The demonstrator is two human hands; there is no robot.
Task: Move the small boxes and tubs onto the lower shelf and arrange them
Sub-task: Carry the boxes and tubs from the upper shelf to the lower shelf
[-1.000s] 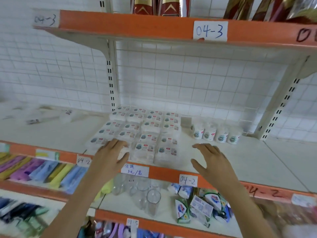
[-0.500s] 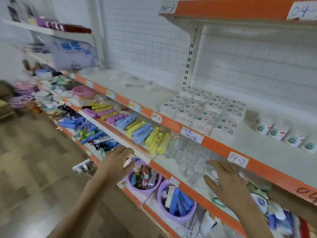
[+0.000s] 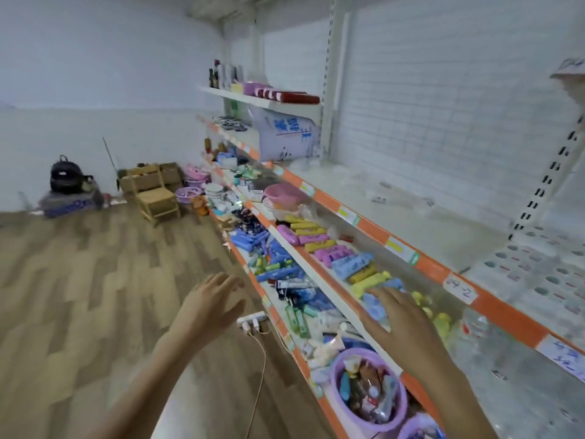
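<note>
Both hands hang in front of the shelving with nothing in them. The left hand [image 3: 210, 307] floats over the wood-pattern floor [image 3: 95, 280], fingers spread and relaxed. The right hand [image 3: 400, 324] hovers over the front edge of a lower shelf [image 3: 319, 277], fingers straight and apart, above rows of blue, yellow and purple packets [image 3: 351, 264].

The small boxes [image 3: 538, 264] lie blurred at the far right on the white upper shelf [image 3: 421, 223], behind its orange edge strip, well apart from both hands. No tubs can be made out in this view.

Lower down, a purple basket [image 3: 370, 397] full of small items sits on the bottom shelf just below the right wrist. A white power strip [image 3: 251, 320] lies on the floor beside the left hand. Farther off stand a wooden chair [image 3: 155, 201] and a black backpack [image 3: 65, 175] against the wall.
</note>
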